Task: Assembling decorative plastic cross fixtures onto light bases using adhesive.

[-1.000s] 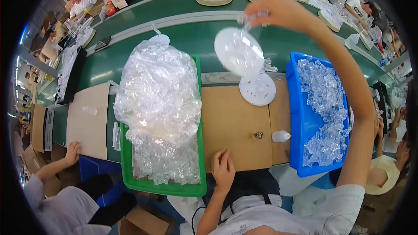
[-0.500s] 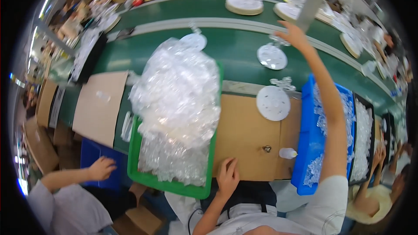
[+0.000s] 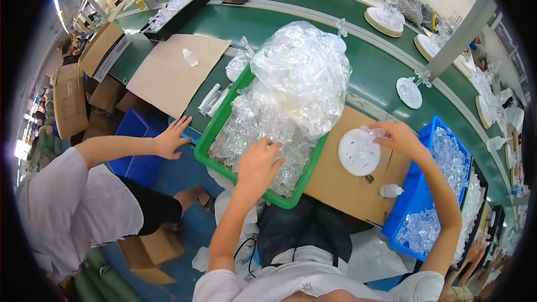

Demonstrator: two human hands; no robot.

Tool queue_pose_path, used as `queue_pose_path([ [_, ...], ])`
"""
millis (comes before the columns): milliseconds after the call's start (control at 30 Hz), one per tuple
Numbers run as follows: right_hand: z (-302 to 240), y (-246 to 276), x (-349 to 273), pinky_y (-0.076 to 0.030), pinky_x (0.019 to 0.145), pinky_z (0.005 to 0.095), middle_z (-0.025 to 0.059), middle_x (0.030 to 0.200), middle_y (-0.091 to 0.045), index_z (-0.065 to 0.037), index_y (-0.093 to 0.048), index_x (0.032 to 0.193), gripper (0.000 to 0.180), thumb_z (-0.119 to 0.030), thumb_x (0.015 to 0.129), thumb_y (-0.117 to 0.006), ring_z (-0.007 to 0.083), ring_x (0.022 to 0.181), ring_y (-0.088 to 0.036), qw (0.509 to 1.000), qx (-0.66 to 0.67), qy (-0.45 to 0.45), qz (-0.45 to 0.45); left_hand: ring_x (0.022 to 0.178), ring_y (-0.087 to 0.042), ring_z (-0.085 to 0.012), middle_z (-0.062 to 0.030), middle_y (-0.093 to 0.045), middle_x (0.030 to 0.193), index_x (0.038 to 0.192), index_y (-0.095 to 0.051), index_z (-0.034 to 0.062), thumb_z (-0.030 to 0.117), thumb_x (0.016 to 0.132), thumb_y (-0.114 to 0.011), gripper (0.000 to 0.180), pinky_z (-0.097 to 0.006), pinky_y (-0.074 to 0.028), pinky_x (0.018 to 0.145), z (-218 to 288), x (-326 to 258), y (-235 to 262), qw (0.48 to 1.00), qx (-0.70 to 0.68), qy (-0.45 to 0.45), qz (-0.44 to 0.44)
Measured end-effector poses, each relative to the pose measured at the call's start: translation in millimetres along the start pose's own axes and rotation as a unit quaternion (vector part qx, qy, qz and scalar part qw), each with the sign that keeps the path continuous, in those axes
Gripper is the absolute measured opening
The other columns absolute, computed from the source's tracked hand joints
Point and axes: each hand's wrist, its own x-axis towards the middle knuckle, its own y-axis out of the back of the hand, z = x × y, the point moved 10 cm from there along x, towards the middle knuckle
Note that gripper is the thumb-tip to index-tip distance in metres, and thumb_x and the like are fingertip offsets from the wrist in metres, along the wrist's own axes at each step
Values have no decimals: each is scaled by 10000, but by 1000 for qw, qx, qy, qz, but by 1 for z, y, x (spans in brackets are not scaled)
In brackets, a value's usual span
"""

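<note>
A white disc [image 3: 358, 151] is being held at its rim by the right hand [image 3: 398, 136], just right of the green tray [image 3: 208, 144]. Clear pieces [image 3: 254, 128] inside the tray are being touched by the spread left hand [image 3: 258, 163]. Pieces could be spilled if scooped carelessly.

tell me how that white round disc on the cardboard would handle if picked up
The white disc looks thin, flat and rigid, so probably light and stiff. Lying flat under the right hand, it seems unlikely to roll, though its smooth plastic may be slippery.
</note>
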Motion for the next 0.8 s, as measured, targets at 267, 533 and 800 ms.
queue_pose_path([
  [267,-64,51,-47,-497,730,352,105,1025,-650,-69,-566,1193,466,-165,757,-700,265,813,-635,971,-65,78,217,704,-580,-222,-90,-571,814,806,-589,35,55,698,-743,190,-313,-467,609,0,-2,16,984,-134,19,114],
  [533,-163,-2,-85,-525,686,343,115,1031,-637,-72,-548,1207,503,-138,737,-714,276,812,-643,975,-6,59,212,651,-493,-131,-48,-517,753,774,-556,33,-9,682,-765,232,-241,-413,588,106,-27,2,894,-391,44,215],
  [800,-68,-38,-134,-508,699,243,125,1124,-639,-20,-579,1101,250,-37,853,-602,115,805,-633,812,505,-171,238,922,-580,-314,-166,-583,1010,1011,-599,17,106,771,-694,273,-369,-466,797,123,-24,-53,920,-379,-31,93],
])
